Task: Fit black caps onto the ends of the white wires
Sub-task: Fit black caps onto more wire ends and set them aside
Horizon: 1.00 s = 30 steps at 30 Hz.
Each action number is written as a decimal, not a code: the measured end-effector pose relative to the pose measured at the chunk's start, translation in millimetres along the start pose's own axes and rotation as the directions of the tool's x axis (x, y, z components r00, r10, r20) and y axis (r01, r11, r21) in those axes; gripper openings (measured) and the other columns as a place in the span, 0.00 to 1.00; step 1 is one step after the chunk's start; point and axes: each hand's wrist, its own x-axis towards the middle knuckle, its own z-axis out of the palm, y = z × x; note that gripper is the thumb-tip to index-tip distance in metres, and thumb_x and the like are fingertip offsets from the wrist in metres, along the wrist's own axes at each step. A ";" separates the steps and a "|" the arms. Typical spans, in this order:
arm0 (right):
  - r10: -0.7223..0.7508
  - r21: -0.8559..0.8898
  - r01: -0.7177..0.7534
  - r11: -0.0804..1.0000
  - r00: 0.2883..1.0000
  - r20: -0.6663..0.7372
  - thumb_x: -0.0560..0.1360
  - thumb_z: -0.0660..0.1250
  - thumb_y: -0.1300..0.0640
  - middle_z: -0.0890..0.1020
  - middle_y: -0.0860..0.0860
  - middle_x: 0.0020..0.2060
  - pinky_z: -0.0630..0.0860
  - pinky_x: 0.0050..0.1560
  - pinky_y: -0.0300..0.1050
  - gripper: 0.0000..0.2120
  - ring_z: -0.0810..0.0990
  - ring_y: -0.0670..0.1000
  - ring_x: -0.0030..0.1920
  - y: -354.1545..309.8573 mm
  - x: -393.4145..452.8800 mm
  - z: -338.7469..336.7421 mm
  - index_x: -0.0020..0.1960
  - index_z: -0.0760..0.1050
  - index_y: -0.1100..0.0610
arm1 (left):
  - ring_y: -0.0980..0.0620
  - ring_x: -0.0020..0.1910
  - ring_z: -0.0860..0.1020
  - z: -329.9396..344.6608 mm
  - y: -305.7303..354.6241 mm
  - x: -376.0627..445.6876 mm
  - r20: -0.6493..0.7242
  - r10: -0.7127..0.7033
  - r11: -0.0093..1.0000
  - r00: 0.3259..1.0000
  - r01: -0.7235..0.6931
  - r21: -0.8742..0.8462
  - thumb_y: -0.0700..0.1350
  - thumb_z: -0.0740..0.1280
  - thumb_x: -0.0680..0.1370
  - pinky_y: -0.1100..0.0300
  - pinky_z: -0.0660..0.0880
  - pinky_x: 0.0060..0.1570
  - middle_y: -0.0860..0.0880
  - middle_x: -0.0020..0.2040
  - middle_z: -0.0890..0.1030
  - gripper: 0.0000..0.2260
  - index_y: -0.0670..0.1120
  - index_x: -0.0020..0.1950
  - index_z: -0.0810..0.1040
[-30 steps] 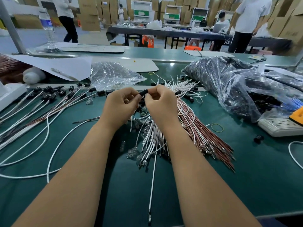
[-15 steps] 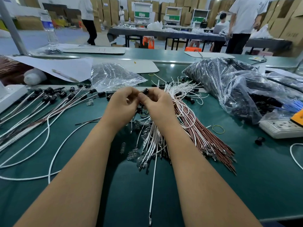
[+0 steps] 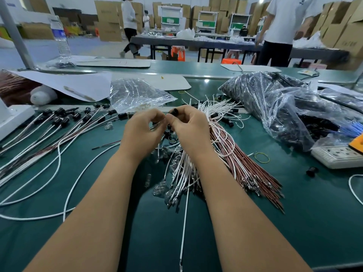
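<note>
My right hand (image 3: 187,127) pinches a small black cap (image 3: 174,111) at its fingertips, above the pile of loose wires. My left hand (image 3: 143,130) is curled close beside it, its fingertips meeting the right hand's; what it pinches is hidden, probably a wire end. A single white wire (image 3: 184,218) trails from under the hands toward the near edge of the table. Below the hands lies a bundle of white and brown wires (image 3: 220,154). Wires with black caps fitted (image 3: 59,122) lie fanned out on the left.
A clear bag of black caps (image 3: 279,107) lies at the right, a smaller clear bag (image 3: 137,93) behind the hands. A white power strip (image 3: 337,156) and a loose cap (image 3: 312,171) sit at the right. People stand by tables in the background.
The hands have stayed together over the pile, the fingers shifting slightly around the cap. A person in the background has walked to the right.
</note>
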 end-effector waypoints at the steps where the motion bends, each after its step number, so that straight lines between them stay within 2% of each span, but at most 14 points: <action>1: -0.003 -0.004 0.003 1.000 1.000 -0.007 0.73 0.72 0.61 0.83 0.55 0.39 0.80 0.45 0.54 0.03 0.81 0.53 0.39 -0.3 0.6 -0.5 0.46 0.80 0.60 | 0.52 0.46 0.79 0.7 2.7 -0.6 -0.001 -0.006 0.999 1.000 0.005 -0.049 0.45 0.69 0.77 0.52 0.76 0.51 0.50 0.42 0.82 0.05 0.44 0.48 0.82; 4: -0.013 0.002 0.013 1.000 0.999 -0.030 0.74 0.72 0.59 0.82 0.51 0.35 0.80 0.40 0.49 0.04 0.80 0.48 0.36 -1.3 2.4 -5.6 0.48 0.81 0.58 | 0.51 0.43 0.80 3.0 5.6 0.9 -0.016 -0.100 0.979 0.995 0.096 -0.180 0.44 0.69 0.77 0.55 0.77 0.47 0.47 0.40 0.83 0.03 0.45 0.48 0.81; 7: -0.016 -0.104 0.006 0.995 0.995 -0.095 0.76 0.69 0.56 0.79 0.46 0.35 0.74 0.33 0.36 0.08 0.76 0.41 0.32 2.7 6.4 -16.7 0.54 0.79 0.56 | 0.49 0.41 0.79 0.3 -1.2 5.4 -0.107 -0.233 0.943 0.967 0.198 -0.267 0.41 0.67 0.78 0.57 0.75 0.42 0.46 0.42 0.82 0.02 0.45 0.48 0.79; 9: -0.040 -0.308 0.004 0.952 0.993 -0.112 0.77 0.67 0.56 0.78 0.44 0.38 0.76 0.39 0.39 0.07 0.76 0.41 0.36 5.5 9.2 -24.7 0.55 0.79 0.54 | 0.48 0.43 0.80 -3.3 -5.7 7.2 -0.183 -0.290 0.928 0.939 0.230 -0.292 0.40 0.65 0.79 0.57 0.78 0.44 0.48 0.42 0.82 0.02 0.45 0.49 0.78; 12: -0.065 -0.530 0.043 0.847 0.998 -0.024 0.77 0.65 0.60 0.82 0.48 0.42 0.79 0.47 0.48 0.07 0.79 0.49 0.44 1.9 9.9 -29.1 0.50 0.81 0.55 | 0.44 0.45 0.81 -6.1 -9.0 8.5 -0.239 -0.330 0.915 0.913 0.247 -0.318 0.40 0.64 0.80 0.50 0.78 0.49 0.48 0.42 0.82 0.04 0.48 0.51 0.77; 15: 0.008 -0.652 0.104 0.751 0.986 0.166 0.76 0.64 0.63 0.83 0.52 0.45 0.80 0.49 0.52 0.08 0.80 0.52 0.45 -4.0 6.8 -23.9 0.49 0.81 0.56 | 0.42 0.41 0.79 -5.2 -11.2 9.3 -0.222 -0.346 0.905 0.912 0.262 -0.334 0.40 0.64 0.80 0.51 0.77 0.43 0.48 0.41 0.82 0.06 0.51 0.50 0.77; 17: 0.127 -0.750 0.144 0.645 0.948 0.291 0.74 0.63 0.64 0.83 0.53 0.46 0.80 0.51 0.53 0.09 0.80 0.54 0.46 -5.0 2.8 -18.3 0.49 0.81 0.57 | 0.46 0.38 0.78 -3.3 -14.8 9.6 -0.197 -0.376 0.897 0.906 0.301 -0.324 0.41 0.64 0.79 0.54 0.74 0.40 0.50 0.40 0.82 0.05 0.50 0.50 0.77; 19: 0.181 -0.794 0.181 0.580 0.922 0.342 0.73 0.63 0.65 0.83 0.54 0.47 0.79 0.54 0.52 0.12 0.80 0.55 0.49 -5.7 -0.5 -14.4 0.51 0.82 0.57 | 0.54 0.36 0.77 -0.6 -19.1 9.8 -0.168 -0.409 0.889 0.897 0.350 -0.296 0.41 0.64 0.79 0.59 0.73 0.38 0.52 0.39 0.82 0.05 0.50 0.50 0.78; 21: 0.174 -0.794 0.186 0.579 0.923 0.343 0.72 0.62 0.66 0.83 0.53 0.48 0.79 0.54 0.52 0.14 0.80 0.55 0.50 -6.7 -2.5 -13.1 0.52 0.82 0.55 | 0.62 0.27 0.73 2.0 -21.1 9.2 -0.129 -0.422 0.885 0.897 0.377 -0.272 0.41 0.64 0.79 0.69 0.69 0.30 0.51 0.39 0.81 0.05 0.49 0.51 0.79; 22: 0.169 -0.793 0.187 0.579 0.925 0.341 0.72 0.62 0.65 0.83 0.53 0.47 0.79 0.54 0.52 0.13 0.80 0.55 0.50 -7.4 -2.9 -12.8 0.51 0.82 0.55 | 0.63 0.24 0.70 3.2 -21.1 8.8 -0.107 -0.419 0.888 0.902 0.382 -0.256 0.41 0.65 0.78 0.70 0.66 0.26 0.50 0.39 0.81 0.06 0.48 0.52 0.80; 25: 0.159 -0.792 0.197 0.577 0.925 0.346 0.73 0.64 0.59 0.82 0.53 0.47 0.78 0.53 0.50 0.09 0.78 0.54 0.49 -9.1 -2.5 -13.1 0.50 0.81 0.56 | 0.56 0.29 0.72 4.9 -18.3 7.6 -0.047 -0.396 0.905 0.917 0.380 -0.191 0.42 0.65 0.78 0.61 0.69 0.32 0.48 0.39 0.82 0.05 0.49 0.49 0.80; 27: 0.152 -0.794 0.200 0.574 0.927 0.343 0.71 0.66 0.55 0.77 0.52 0.50 0.77 0.54 0.48 0.11 0.74 0.52 0.52 -11.7 -2.2 -14.6 0.51 0.80 0.55 | 0.51 0.33 0.74 6.0 -16.1 6.5 -0.021 -0.383 0.915 0.923 0.376 -0.149 0.42 0.65 0.78 0.57 0.70 0.37 0.48 0.40 0.83 0.04 0.49 0.48 0.79; 28: 0.147 -0.796 0.196 0.572 0.930 0.336 0.69 0.67 0.55 0.76 0.53 0.49 0.77 0.53 0.48 0.11 0.73 0.52 0.52 -13.5 -1.5 -16.5 0.51 0.80 0.55 | 0.49 0.34 0.75 6.4 -15.3 6.0 -0.010 -0.377 0.919 0.926 0.373 -0.125 0.42 0.65 0.78 0.56 0.71 0.38 0.47 0.41 0.83 0.04 0.49 0.48 0.79; 30: 0.172 -0.804 0.179 0.567 0.929 0.328 0.67 0.67 0.57 0.79 0.54 0.45 0.80 0.47 0.49 0.09 0.77 0.53 0.48 -16.8 -0.1 -21.5 0.47 0.80 0.56 | 0.48 0.35 0.75 7.1 -13.7 4.7 0.014 -0.364 0.927 0.931 0.364 -0.087 0.42 0.65 0.78 0.55 0.72 0.38 0.46 0.40 0.83 0.04 0.48 0.48 0.79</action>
